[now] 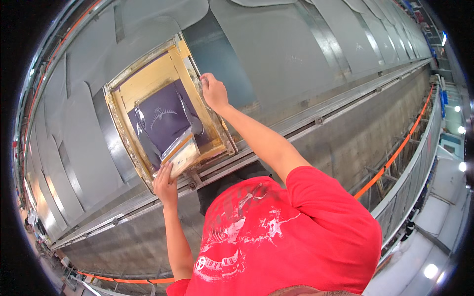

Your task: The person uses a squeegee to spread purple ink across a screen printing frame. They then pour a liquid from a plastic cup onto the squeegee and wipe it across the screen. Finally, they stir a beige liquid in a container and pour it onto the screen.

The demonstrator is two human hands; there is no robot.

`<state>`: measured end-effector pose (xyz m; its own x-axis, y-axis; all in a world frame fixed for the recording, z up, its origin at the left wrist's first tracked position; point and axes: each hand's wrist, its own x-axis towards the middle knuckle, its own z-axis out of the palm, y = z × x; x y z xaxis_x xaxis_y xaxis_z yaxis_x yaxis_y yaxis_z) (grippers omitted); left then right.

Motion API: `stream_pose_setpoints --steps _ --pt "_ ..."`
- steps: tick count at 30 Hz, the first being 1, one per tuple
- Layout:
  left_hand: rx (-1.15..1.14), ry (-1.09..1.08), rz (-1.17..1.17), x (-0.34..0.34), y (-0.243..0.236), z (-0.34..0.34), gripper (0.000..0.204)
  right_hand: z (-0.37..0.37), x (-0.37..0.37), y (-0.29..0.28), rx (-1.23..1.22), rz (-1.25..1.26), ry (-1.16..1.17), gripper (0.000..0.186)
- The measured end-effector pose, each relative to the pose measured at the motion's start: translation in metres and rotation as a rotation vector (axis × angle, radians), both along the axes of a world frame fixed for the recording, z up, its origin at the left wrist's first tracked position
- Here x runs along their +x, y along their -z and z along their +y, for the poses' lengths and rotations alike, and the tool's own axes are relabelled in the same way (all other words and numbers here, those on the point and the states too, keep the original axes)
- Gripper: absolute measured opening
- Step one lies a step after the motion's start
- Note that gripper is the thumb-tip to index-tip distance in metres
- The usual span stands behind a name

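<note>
A screen-printing frame [115,103] with yellow borders, a purple middle [157,101] and a pale leafy design lies on the long sloping printing table [276,117]. My left hand [165,181] grips a squeegee [181,153] at the frame's lower part, where dark, glossy ink streaks show beside the blade. My right hand [214,91] has its fingers closed on the frame's right edge, toward the upper corner. Part of the left fingertips is hidden against the squeegee.
Grey flat cut pieces [296,44] cover the table around the frame. A metal rail [345,94] runs along its near edge, with orange piping [395,155] below. A railing [410,180] and ceiling-like lights [431,270] show at the right. My red-shirted body fills the lower middle.
</note>
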<state>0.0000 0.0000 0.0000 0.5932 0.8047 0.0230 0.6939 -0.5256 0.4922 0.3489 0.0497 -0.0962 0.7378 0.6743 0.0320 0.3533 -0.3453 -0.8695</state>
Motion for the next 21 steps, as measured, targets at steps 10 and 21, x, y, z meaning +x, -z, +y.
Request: stream_pose_setpoints --steps 10,21 --pt "-0.057 0.083 0.000 -0.004 0.012 0.002 0.056 -0.007 0.004 -0.013 -0.159 0.044 -0.009 0.015" --pt "-0.256 0.127 0.367 0.029 -0.019 0.035 0.061 -0.009 0.005 -0.009 0.012 0.173 0.012 0.019"
